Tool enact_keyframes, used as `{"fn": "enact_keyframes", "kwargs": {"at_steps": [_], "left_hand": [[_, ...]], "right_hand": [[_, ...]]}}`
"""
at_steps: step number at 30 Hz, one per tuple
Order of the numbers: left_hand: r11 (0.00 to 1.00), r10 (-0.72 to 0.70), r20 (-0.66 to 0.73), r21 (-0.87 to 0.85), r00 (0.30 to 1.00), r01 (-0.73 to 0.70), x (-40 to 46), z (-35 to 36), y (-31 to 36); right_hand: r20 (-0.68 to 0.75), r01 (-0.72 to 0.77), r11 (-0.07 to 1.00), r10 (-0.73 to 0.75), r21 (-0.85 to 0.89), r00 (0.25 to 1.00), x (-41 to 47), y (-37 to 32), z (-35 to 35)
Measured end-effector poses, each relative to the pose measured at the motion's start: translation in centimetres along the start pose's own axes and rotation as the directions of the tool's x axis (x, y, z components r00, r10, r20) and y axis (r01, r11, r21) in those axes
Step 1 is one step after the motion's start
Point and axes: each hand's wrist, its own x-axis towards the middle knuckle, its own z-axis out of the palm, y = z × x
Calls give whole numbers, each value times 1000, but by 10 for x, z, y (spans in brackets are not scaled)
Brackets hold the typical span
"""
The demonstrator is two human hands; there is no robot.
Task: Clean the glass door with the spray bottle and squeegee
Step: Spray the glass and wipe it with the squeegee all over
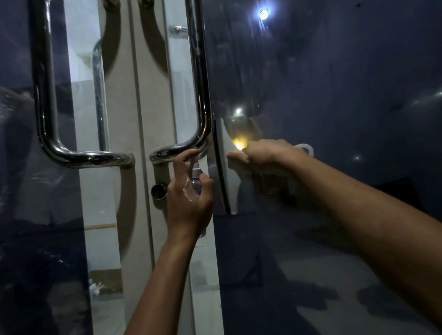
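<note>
I'm in the wiping step: my right hand [263, 153] grips the squeegee [226, 167], fingers curled round its handle, blade upright against the glass door [340, 78] just beside the handle [200, 89]. My left hand [187, 196] wraps the spray bottle [196, 182], forefinger raised over the nozzle. The bottle is clear; whether liquid is in it I cannot tell. Next, I judge, calls for a steady pull across the pane, blade kept flat.
</note>
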Motion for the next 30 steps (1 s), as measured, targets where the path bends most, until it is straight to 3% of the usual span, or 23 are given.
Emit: {"fn": "enact_keyframes", "kwargs": {"at_steps": [6,11,16,25,30], "left_hand": [[997,9,4,-70,1000,-9,5,-5,17],[987,-134,114,-71,984,143,41,-17,32],[970,-243,74,14,967,243,90,-31,55],[934,-350,32,89,936,347,200,-26,71],[926,-376,97,64,922,371,235,-30,95]], "right_hand": [[-74,32,998,-36,-53,997,-19,35,3],[-75,194,981,-191,28,979,16,11,-42],[64,293,956,-294,29,954,53,-25,-76],[174,57,996,-67,62,983,58,-13,-92],[193,-71,992,91,-108,977,32,39,-122]]}}
